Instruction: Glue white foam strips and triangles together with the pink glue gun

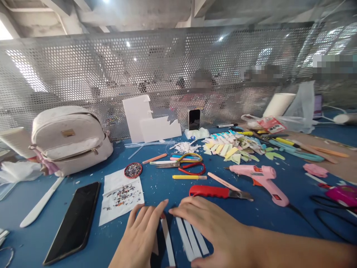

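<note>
My left hand reaches in low at the centre, fingers stretched forward and loosely apart, its fingertips beside the upper end of a single white strip. Just right of it, my right hand arches over several narrow white strips lying side by side on the blue table. Its fingers point left past their upper ends, and its thumb is by their lower ends. Part of the strips is hidden beneath this hand. A dark piece shows partly behind the left hand; I cannot make out what it is.
Beyond my hands lie a red-handled cutter, scissors, a yellow marker and a pink glue gun. To the left are a phone, a paper with dark bits and a backpack. Cut paper pieces are heaped behind.
</note>
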Action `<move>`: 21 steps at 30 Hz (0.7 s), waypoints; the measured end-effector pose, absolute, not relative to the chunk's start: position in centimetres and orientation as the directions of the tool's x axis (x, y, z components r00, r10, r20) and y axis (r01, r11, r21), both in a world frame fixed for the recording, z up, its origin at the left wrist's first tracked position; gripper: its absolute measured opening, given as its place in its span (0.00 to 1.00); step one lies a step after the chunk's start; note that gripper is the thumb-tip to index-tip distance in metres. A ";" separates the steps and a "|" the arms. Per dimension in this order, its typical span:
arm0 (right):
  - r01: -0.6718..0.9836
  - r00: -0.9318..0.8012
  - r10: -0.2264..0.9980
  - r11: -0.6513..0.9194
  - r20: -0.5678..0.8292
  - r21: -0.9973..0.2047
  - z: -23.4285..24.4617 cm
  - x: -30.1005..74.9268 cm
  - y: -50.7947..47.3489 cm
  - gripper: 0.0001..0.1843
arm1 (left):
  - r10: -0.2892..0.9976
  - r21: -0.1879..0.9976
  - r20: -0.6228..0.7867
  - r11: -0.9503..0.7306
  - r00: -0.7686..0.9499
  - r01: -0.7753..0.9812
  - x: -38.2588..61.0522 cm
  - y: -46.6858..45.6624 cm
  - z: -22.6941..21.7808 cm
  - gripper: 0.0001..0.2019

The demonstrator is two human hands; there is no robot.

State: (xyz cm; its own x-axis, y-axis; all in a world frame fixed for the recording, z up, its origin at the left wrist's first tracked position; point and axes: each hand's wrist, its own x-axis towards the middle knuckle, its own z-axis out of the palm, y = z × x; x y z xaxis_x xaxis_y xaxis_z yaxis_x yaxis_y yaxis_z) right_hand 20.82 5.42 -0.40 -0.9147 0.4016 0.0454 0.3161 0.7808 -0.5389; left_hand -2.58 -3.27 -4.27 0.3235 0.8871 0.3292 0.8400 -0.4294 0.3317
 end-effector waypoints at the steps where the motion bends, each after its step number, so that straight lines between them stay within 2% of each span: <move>1: 0.309 -0.915 0.400 0.782 0.056 -0.541 -0.4 20.6 5.4 0.46 | 0.890 0.333 0.323 -0.425 0.322 0.842 -2.8 -3.3 -4.3 0.52; 8: 0.291 -0.911 0.399 0.798 0.102 -0.528 -0.5 19.3 5.8 0.44 | 0.852 0.241 0.307 -0.501 0.424 0.831 -4.4 -2.9 -4.7 0.58; 12: 0.286 -0.911 0.402 0.781 0.095 -0.555 -0.8 18.9 5.9 0.44 | 0.854 0.248 0.299 -0.501 0.427 0.829 -4.5 -2.9 -4.3 0.58; 14: 0.285 -0.900 0.424 0.740 0.095 -0.609 -0.5 18.9 5.8 0.43 | 0.851 0.286 0.329 -0.502 0.409 0.816 -4.2 -3.0 -3.7 0.52; 18: 0.296 -0.858 0.511 0.561 0.042 -0.773 0.7 18.9 5.3 0.39 | 0.834 0.406 0.483 -0.483 0.266 0.776 -3.7 -3.1 -2.1 0.26; 21: 0.305 -0.822 0.569 0.397 -0.029 -0.866 1.6 19.0 4.9 0.37 | 0.779 0.380 0.558 -0.546 0.286 0.746 -3.5 -3.1 -1.0 0.12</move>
State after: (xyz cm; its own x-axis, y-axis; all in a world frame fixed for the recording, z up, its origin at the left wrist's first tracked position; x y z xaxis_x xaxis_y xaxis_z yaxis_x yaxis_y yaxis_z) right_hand 18.99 4.92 1.62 -0.8222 0.5685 -0.0285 0.3046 0.3970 -0.8658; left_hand -3.50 -3.07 -0.99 0.2860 0.7792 0.5578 0.7463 -0.5462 0.3803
